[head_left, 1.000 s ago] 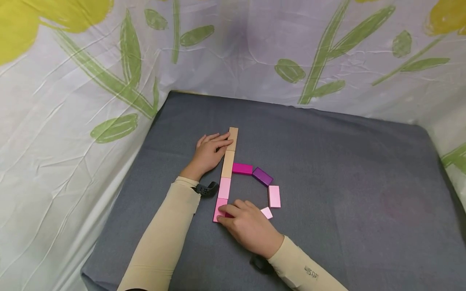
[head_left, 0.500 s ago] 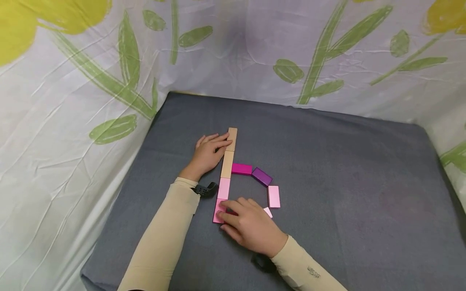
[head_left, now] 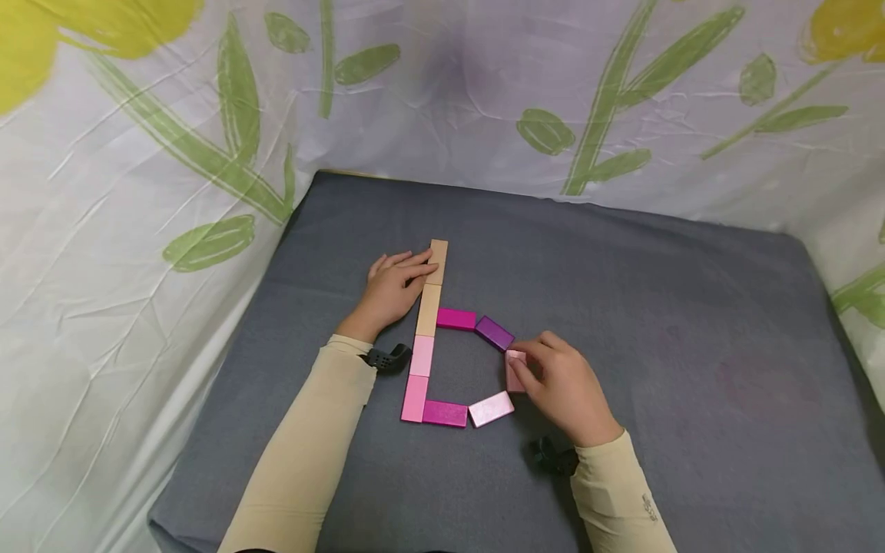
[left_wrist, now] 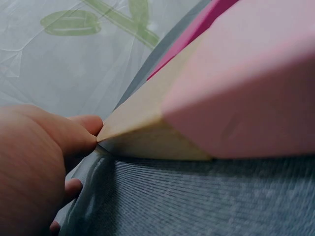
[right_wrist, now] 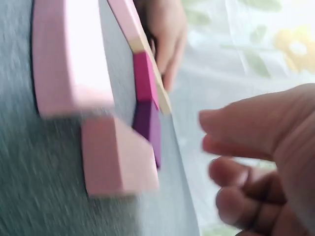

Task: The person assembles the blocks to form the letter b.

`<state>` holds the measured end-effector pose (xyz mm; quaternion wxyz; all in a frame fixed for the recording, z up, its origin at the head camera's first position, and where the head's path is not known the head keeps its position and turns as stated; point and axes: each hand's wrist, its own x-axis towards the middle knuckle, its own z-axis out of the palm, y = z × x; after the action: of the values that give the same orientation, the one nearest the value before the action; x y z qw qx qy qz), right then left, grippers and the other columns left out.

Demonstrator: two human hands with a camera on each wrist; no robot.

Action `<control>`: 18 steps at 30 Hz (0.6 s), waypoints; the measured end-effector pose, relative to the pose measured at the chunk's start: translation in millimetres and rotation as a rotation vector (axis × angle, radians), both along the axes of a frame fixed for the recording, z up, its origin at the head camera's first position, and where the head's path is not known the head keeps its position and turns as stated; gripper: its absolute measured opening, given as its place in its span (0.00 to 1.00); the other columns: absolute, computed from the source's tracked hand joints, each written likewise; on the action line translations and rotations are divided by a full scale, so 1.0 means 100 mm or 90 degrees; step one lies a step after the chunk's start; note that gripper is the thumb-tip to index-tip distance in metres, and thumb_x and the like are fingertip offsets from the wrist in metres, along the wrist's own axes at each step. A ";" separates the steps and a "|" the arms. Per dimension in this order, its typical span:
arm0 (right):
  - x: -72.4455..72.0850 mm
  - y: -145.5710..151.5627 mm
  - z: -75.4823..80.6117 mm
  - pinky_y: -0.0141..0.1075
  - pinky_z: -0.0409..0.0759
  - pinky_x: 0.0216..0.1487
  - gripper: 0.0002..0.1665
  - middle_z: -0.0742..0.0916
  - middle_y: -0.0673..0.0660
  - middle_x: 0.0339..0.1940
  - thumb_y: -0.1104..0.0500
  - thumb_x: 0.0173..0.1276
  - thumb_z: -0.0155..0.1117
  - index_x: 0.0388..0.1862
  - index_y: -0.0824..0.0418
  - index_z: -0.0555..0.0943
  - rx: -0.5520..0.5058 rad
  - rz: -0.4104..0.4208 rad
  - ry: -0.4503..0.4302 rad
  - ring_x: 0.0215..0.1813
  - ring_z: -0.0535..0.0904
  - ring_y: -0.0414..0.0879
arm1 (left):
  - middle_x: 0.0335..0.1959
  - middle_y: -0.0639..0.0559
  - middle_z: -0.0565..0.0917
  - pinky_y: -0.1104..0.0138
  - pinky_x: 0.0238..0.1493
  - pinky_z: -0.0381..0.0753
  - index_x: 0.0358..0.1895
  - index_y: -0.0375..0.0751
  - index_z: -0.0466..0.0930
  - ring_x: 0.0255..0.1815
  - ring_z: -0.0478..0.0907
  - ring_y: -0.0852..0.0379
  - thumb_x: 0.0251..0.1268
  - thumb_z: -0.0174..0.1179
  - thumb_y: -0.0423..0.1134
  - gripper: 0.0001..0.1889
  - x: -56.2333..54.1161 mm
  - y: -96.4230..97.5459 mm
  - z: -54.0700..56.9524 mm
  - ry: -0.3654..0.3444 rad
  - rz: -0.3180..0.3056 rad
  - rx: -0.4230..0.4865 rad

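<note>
My left hand (head_left: 389, 298) rests its extended fingers on the far tan block (head_left: 441, 250). Towards me the straight row continues with another tan block (head_left: 429, 310), a pink block (head_left: 422, 355) and a deeper pink one (head_left: 415, 398). A curve bulges from its right side: magenta block (head_left: 456, 319), purple block (head_left: 494, 332), light pink block (head_left: 515, 379), pale pink block (head_left: 491, 409) and magenta block (head_left: 445, 413). My right hand (head_left: 570, 388) is over the light pink block in the head view; the right wrist view shows its loosely bent fingers (right_wrist: 241, 123) apart from the blocks, holding nothing.
Dark grey cloth (head_left: 691, 369) covers the table, with wide bare cloth right of the blocks. A white curtain (head_left: 470, 92) with painted flowers and leaves hangs behind and along the left side.
My right hand has left the near magenta block and moved right and away from me, to the light pink block. The near magenta and pale pink blocks are uncovered. My left hand stays put.
</note>
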<state>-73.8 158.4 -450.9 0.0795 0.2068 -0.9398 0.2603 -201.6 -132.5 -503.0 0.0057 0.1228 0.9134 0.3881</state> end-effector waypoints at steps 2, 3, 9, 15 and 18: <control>-0.02 0.07 0.00 0.34 0.72 0.27 0.12 0.81 0.52 0.27 0.60 0.66 0.77 0.47 0.63 0.91 0.008 -0.029 -0.053 0.27 0.71 0.40 | 0.77 0.56 0.74 0.48 0.85 0.37 0.68 0.48 0.84 0.81 0.63 0.48 0.82 0.55 0.38 0.18 0.00 0.00 0.01 0.000 0.001 -0.001; -0.03 0.09 0.01 0.34 0.72 0.27 0.13 0.81 0.52 0.27 0.60 0.67 0.77 0.48 0.64 0.90 0.011 -0.040 -0.081 0.28 0.72 0.40 | 0.77 0.56 0.74 0.48 0.85 0.37 0.68 0.48 0.84 0.81 0.63 0.47 0.82 0.55 0.38 0.18 0.00 0.01 0.01 0.000 0.001 -0.001; -0.06 0.15 -0.02 0.36 0.73 0.27 0.21 0.81 0.51 0.26 0.59 0.67 0.76 0.56 0.67 0.86 0.008 -0.074 -0.199 0.27 0.73 0.43 | 0.77 0.55 0.74 0.48 0.85 0.37 0.68 0.47 0.84 0.81 0.63 0.47 0.82 0.56 0.37 0.18 0.01 0.01 0.02 0.002 0.004 0.004; -0.08 0.14 -0.07 0.35 0.72 0.25 0.23 0.82 0.50 0.25 0.58 0.67 0.75 0.58 0.66 0.85 -0.009 -0.064 -0.251 0.24 0.73 0.41 | 0.77 0.55 0.74 0.48 0.85 0.38 0.68 0.47 0.84 0.81 0.63 0.47 0.82 0.56 0.37 0.18 0.02 0.01 0.04 0.002 0.005 0.003; -0.08 0.14 -0.08 0.35 0.73 0.25 0.22 0.83 0.50 0.25 0.58 0.67 0.75 0.58 0.64 0.85 -0.010 -0.058 -0.257 0.24 0.74 0.40 | 0.77 0.55 0.74 0.48 0.85 0.38 0.68 0.47 0.84 0.81 0.63 0.47 0.82 0.56 0.38 0.18 0.02 0.02 0.05 0.000 0.005 0.001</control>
<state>-82.0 172.0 -458.7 -0.0971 0.1067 -0.9431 0.2996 -199.7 -130.8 -498.0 0.0038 0.1191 0.9135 0.3889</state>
